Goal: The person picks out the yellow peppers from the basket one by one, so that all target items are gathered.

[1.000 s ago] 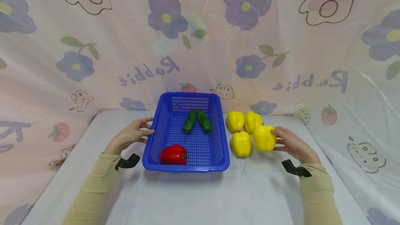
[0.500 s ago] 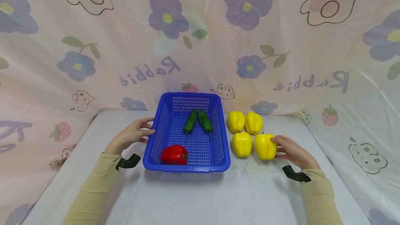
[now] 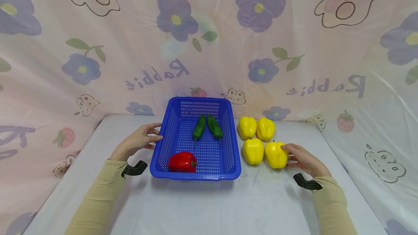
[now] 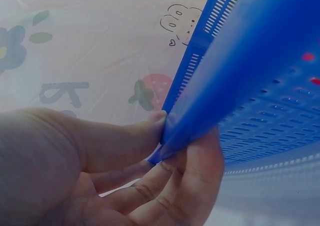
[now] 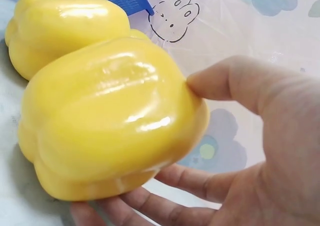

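My left hand (image 3: pixel 135 141) pinches the left rim of a blue plastic basket (image 3: pixel 195 176), thumb outside and fingers under the edge in the left wrist view. Inside the basket lie two green chili peppers (image 3: pixel 199 128) and a red bell pepper (image 3: pixel 182 162). To the right of the basket, my right hand (image 3: pixel 305 159) grips a yellow bell pepper (image 5: pixel 110 116) between thumb and fingers. That pepper stands upright at the front right of a cluster, close beside another yellow bell pepper (image 3: pixel 253 151). Two more yellow bell peppers (image 3: pixel 247 127) sit behind them.
A white table (image 3: pixel 215 209) carries everything. Behind it and at both sides hangs a pale printed curtain (image 3: pixel 215 57), close to the basket's far end. Black wrist mounts (image 3: pixel 134 169) sit on both sleeves.
My right hand has brought the yellow bell pepper down towards the front and a little left, lining it up beside the front pepper. My left hand and the basket stay put.
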The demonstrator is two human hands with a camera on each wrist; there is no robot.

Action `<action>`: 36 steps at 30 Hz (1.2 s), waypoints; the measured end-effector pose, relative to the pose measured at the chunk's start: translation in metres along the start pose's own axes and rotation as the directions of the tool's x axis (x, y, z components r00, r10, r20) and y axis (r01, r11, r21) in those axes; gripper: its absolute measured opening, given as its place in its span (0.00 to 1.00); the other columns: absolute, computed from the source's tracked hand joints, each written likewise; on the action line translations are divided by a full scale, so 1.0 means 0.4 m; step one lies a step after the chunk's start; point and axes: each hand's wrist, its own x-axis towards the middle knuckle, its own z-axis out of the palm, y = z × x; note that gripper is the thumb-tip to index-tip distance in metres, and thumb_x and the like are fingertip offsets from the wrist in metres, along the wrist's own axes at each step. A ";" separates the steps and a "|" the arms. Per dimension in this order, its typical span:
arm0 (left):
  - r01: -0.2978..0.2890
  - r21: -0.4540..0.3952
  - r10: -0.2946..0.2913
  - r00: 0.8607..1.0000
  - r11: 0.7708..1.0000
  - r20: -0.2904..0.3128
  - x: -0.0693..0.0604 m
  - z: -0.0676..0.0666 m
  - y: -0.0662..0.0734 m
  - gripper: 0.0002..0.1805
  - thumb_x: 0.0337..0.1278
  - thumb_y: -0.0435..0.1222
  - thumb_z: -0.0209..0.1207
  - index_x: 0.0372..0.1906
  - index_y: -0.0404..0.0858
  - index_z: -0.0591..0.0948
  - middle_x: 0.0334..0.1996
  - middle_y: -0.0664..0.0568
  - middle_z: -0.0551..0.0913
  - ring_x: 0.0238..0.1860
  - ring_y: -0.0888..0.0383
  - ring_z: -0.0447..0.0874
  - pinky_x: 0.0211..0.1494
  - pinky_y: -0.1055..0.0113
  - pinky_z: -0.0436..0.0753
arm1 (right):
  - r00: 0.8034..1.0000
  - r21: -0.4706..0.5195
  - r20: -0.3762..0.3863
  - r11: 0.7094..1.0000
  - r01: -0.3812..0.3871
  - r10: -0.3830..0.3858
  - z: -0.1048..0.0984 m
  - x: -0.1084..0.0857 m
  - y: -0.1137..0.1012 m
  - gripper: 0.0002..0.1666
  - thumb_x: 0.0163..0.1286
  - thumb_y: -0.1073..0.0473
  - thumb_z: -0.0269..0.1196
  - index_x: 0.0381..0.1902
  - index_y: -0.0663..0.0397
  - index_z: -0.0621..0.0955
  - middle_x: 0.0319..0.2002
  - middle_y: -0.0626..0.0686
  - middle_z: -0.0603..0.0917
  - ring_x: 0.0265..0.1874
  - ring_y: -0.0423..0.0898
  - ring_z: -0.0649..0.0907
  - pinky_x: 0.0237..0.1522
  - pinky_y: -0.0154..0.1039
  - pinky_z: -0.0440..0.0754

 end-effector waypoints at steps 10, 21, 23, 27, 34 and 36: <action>0.010 0.000 -0.010 1.000 1.000 -0.007 0.000 0.001 -0.004 0.36 0.65 0.30 0.55 0.73 0.32 0.53 0.51 0.33 0.72 0.39 0.48 0.81 0.42 0.55 0.85 | 1.000 -0.013 -0.009 1.000 -0.008 0.008 0.004 0.007 0.004 0.43 0.73 0.40 0.50 0.68 0.70 0.56 0.58 0.66 0.66 0.47 0.55 0.74 0.50 0.48 0.80; 0.004 -0.005 -0.004 1.000 1.000 -0.004 -0.001 0.003 -0.001 0.36 0.66 0.31 0.55 0.73 0.31 0.52 0.52 0.32 0.71 0.39 0.49 0.81 0.42 0.56 0.85 | 1.000 -0.015 -0.020 1.000 -0.005 0.005 0.006 0.012 -0.002 0.45 0.73 0.38 0.48 0.69 0.70 0.56 0.55 0.65 0.66 0.46 0.54 0.74 0.49 0.46 0.81; 0.006 -0.005 -0.006 1.000 1.000 -0.007 -0.002 0.003 0.000 0.36 0.66 0.31 0.55 0.73 0.31 0.52 0.51 0.32 0.72 0.39 0.49 0.81 0.42 0.56 0.85 | 1.000 -0.016 -0.021 1.000 -0.004 0.004 0.007 0.014 -0.002 0.45 0.73 0.38 0.48 0.69 0.71 0.56 0.55 0.65 0.66 0.46 0.54 0.74 0.49 0.46 0.81; -0.002 -0.006 0.002 1.000 1.000 -0.001 -0.004 0.003 0.002 0.37 0.66 0.30 0.55 0.73 0.30 0.51 0.51 0.31 0.72 0.39 0.48 0.81 0.41 0.55 0.85 | 0.999 -0.003 -0.033 1.000 -0.013 0.013 0.007 0.018 -0.001 0.45 0.73 0.38 0.48 0.70 0.70 0.56 0.55 0.64 0.66 0.45 0.54 0.74 0.49 0.45 0.81; 0.001 -0.012 -0.001 1.000 1.000 -0.002 -0.008 0.003 0.006 0.37 0.66 0.31 0.55 0.74 0.31 0.51 0.52 0.31 0.71 0.39 0.48 0.81 0.42 0.55 0.85 | 0.999 0.030 -0.039 1.000 -0.008 0.010 0.006 0.023 0.003 0.43 0.74 0.40 0.48 0.69 0.71 0.56 0.53 0.63 0.65 0.44 0.53 0.74 0.50 0.46 0.81; 0.002 -0.017 -0.003 1.000 1.000 -0.003 -0.009 0.003 0.006 0.37 0.66 0.31 0.55 0.74 0.31 0.51 0.52 0.31 0.71 0.38 0.49 0.82 0.42 0.55 0.85 | 0.999 0.034 -0.042 0.999 -0.009 0.010 0.005 0.024 0.005 0.43 0.74 0.40 0.48 0.69 0.71 0.56 0.53 0.63 0.65 0.44 0.53 0.75 0.50 0.47 0.81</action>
